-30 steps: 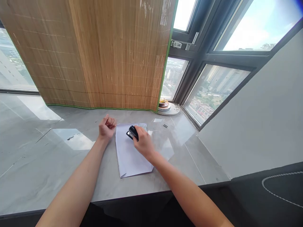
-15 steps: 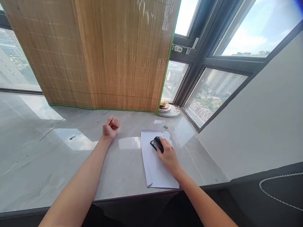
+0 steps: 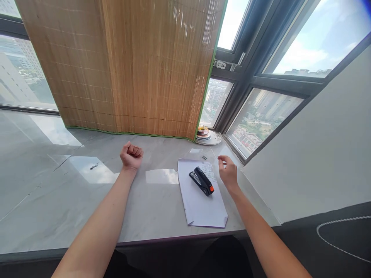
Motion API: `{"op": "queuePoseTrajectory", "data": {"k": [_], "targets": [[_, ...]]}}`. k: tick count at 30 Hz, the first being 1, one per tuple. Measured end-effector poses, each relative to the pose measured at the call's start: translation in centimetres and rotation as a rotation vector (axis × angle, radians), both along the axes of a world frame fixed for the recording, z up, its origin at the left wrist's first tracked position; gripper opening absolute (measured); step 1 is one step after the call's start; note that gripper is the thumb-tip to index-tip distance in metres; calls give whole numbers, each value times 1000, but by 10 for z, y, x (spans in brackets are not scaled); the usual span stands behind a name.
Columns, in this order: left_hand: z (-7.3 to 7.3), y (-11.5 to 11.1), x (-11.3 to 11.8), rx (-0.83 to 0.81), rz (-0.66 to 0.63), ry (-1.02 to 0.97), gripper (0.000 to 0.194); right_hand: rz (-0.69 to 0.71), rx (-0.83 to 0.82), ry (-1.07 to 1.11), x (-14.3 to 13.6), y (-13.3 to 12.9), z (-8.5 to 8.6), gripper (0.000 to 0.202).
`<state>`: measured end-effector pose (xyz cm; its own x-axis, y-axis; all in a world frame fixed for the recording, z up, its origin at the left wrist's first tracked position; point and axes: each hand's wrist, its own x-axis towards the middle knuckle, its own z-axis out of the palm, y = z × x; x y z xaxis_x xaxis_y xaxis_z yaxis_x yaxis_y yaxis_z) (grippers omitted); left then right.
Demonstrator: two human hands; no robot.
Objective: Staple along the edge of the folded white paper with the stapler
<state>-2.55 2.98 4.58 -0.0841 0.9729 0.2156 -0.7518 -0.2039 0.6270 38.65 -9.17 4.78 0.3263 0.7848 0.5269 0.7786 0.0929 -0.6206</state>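
A black stapler (image 3: 202,180) with an orange end lies on a stack of white paper (image 3: 203,210), its top arm raised from its base. Handwriting shows near the paper's upper right. My right hand (image 3: 228,171) hovers just right of the paper, apart from the stapler, its fingers loosely bent with a gap at the thumb and nothing between them. On the left, my left hand (image 3: 131,155) rests as a closed fist on the grey sill, with nothing visible in it. Two small strips of staples (image 3: 204,157) lie beyond the paper's top edge.
A bamboo blind (image 3: 139,69) hangs down to the marble-like sill (image 3: 156,208). Stacked plates (image 3: 208,137) stand in the corner by the window frame (image 3: 246,83). A white wall (image 3: 304,146) bounds the right side. Dark bits (image 3: 94,166) lie at left.
My right hand has let go of the stapler and moved right, off the paper. The stapler now lies on the paper. My left hand stays a fist; the view has shifted slightly.
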Motion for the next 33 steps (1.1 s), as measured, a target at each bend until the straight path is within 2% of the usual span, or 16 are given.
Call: {"op": "queuePoseTrajectory", "data": {"k": [2,4,5,7,11,14,16,20,23,26,29,33], "targets": [[0,-1,-4,0,-1,-35,67,228,-96,-179,2,18,-15,40],[-2,-1,-8,16,-15,-66,67,382,-229,-327,-4,35,-31,48],[-3,0,-9,29,-21,-79,66,399,-305,-377,-8,41,-38,51],[-4,0,-12,52,-22,-98,65,344,-451,-448,-15,52,-49,58],[-2,0,-20,85,22,-123,63,241,-608,-564,-28,63,-55,65],[-1,-1,-36,165,142,-180,60,263,-608,-593,-50,64,-53,63],[-1,-2,-49,233,249,-220,61,306,-586,-587,-77,64,-52,63],[-1,-3,-67,310,328,-260,63,343,-523,-530,-153,68,-49,66],[2,-5,-71,333,341,-262,63,401,-468,-476,-212,75,-47,68],[5,-7,-70,327,371,-244,64,462,-446,-441,-257,84,-46,70],[7,-9,-68,314,377,-233,63,504,-452,-431,-284,94,-47,70],[9,-10,-66,298,387,-227,67,545,-450,-423,-295,97,-42,72]]}}
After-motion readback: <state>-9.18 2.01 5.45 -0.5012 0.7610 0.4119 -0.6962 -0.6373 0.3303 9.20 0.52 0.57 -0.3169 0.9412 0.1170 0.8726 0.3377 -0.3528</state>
